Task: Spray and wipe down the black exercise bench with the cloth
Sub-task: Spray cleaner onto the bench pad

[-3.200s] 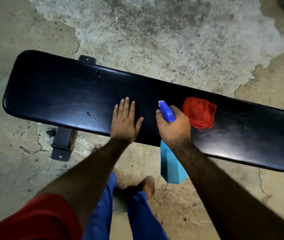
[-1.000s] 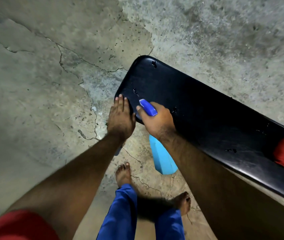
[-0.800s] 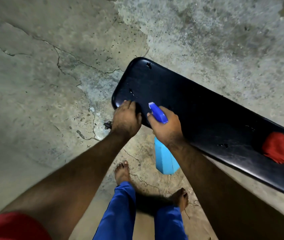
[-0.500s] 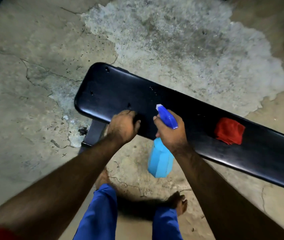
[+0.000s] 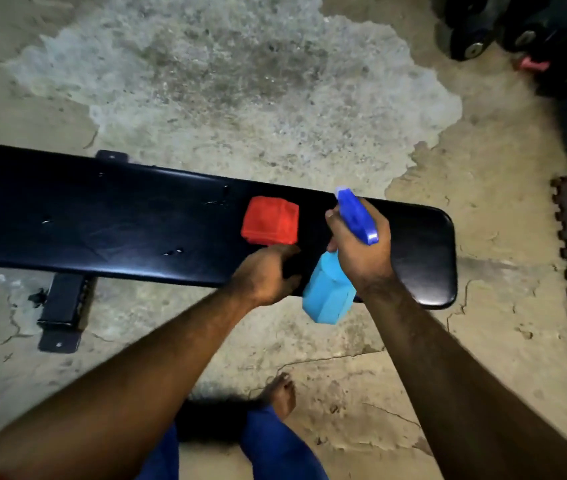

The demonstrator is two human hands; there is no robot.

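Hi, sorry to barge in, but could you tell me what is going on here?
A person is cleaning a black exercise bench on a worn concrete floor. The right hand grips a blue spray bottle over the bench's right end. The left hand is at the bench's near edge, just below a folded red cloth lying on the pad; it is blurred, and it does not hold the cloth. Wiping has not started yet.

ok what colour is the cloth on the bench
Red; the cloth shows clearly in the head view.
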